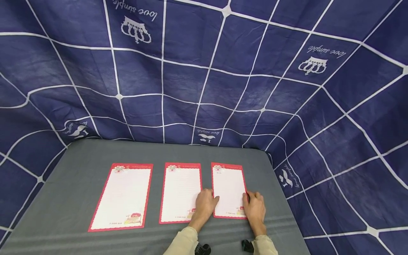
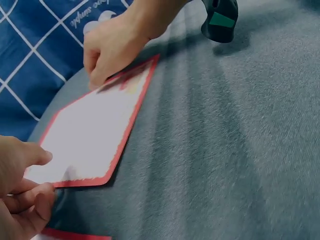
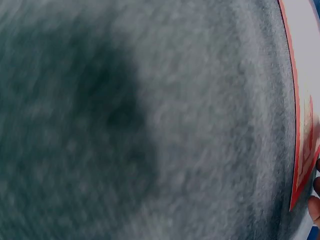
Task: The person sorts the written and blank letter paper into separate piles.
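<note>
Left hand (image 1: 204, 205) and right hand (image 1: 255, 209) pinch opposite edges of a stationery sheet (image 1: 227, 191) — rectangular, red-bordered — over creased grey cloth (image 1: 183, 154).

A dark blue fabric curtain with a white printed grid (image 1: 185, 81) hung behind a counter covered in grey cloth (image 1: 185, 152) and along its sides. A white crown print (image 1: 136, 29) at upper left and a second white crown print (image 1: 313, 66) at upper right were upside down, each beside inverted "love simple" lettering (image 1: 326, 51). White moustache prints (image 1: 207, 136) ran low on the curtain. Soft folds (image 1: 223, 233) creased the cloth's near part.
</note>
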Motion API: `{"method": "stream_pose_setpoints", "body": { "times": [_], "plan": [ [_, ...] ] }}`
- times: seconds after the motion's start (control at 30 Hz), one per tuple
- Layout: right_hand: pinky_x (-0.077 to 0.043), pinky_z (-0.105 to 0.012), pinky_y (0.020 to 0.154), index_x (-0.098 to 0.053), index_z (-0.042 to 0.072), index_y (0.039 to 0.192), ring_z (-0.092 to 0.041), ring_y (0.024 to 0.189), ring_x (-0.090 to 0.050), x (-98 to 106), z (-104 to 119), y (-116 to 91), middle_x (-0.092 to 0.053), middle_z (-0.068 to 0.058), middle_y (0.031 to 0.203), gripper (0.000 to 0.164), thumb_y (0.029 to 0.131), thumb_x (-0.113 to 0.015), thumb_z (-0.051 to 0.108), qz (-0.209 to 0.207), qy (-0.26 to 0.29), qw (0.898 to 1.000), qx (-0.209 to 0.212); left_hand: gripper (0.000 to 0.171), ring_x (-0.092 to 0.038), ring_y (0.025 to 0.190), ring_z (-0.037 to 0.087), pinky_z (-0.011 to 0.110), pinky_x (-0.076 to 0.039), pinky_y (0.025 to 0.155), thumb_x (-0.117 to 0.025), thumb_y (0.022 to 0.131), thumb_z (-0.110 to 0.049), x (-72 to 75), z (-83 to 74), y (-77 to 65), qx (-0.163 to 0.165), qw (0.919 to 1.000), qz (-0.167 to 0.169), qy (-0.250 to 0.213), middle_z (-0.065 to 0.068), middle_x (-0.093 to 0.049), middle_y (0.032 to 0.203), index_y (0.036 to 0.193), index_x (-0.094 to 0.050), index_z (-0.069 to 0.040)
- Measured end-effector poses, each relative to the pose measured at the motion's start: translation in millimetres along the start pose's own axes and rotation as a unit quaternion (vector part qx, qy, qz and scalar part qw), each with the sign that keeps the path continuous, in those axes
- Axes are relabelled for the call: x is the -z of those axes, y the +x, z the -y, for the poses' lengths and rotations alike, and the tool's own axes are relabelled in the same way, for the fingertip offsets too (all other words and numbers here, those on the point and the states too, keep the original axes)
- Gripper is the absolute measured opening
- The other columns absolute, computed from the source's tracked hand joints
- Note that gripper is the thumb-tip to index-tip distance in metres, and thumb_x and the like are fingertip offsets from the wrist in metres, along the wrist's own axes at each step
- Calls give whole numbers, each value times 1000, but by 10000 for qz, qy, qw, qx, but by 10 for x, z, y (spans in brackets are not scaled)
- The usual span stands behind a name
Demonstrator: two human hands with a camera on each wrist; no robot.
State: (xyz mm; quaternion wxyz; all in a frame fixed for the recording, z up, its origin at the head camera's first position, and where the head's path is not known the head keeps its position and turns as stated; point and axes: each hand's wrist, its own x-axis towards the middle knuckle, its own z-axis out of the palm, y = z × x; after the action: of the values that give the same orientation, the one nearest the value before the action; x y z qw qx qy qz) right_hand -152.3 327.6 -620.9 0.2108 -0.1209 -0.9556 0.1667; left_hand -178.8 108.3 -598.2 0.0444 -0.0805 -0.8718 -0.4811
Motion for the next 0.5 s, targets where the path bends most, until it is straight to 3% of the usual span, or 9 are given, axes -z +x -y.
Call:
{"method": "stream_pose_setpoints", "body": {
  "times": [0.2, 0.33, 0.5],
  "plan": [
    [-47, -54, 79, -72, -3, 107, -37, 95, -58, -78, 150, 37, -64, -17, 95, 26, 90, -70, 17, -330, 490, 9979, 275, 20, -39, 44, 0, 19, -40, 43, -76, 84, -8, 312, 121, 15, -291, 9984, 282, -384, -8, -51, 52, 93, -73, 10],
    [-47, -48, 76, -72, -1, 108, -31, 90, -59, -133, 412, 103, -66, -12, 92, 24, 87, -74, 11, -397, 1146, 9875, 1010, 18, -47, 54, 0, 22, -46, 53, -77, 83, -9, 650, 236, 34, -672, 9975, 133, -189, -7, -58, 64, 94, -74, 6],
    [-51, -47, 83, -70, 2, 115, -29, 100, -63, -188, 792, 161, -69, -10, 107, 29, 89, -75, 13, -33, 1678, 9677, 1880, 22, -63, 69, 9, 28, -54, 64, -79, 84, -12, 1121, 378, 33, -866, 9958, -192, 216, -4, -65, 76, 100, -75, 2]
  ]
}}
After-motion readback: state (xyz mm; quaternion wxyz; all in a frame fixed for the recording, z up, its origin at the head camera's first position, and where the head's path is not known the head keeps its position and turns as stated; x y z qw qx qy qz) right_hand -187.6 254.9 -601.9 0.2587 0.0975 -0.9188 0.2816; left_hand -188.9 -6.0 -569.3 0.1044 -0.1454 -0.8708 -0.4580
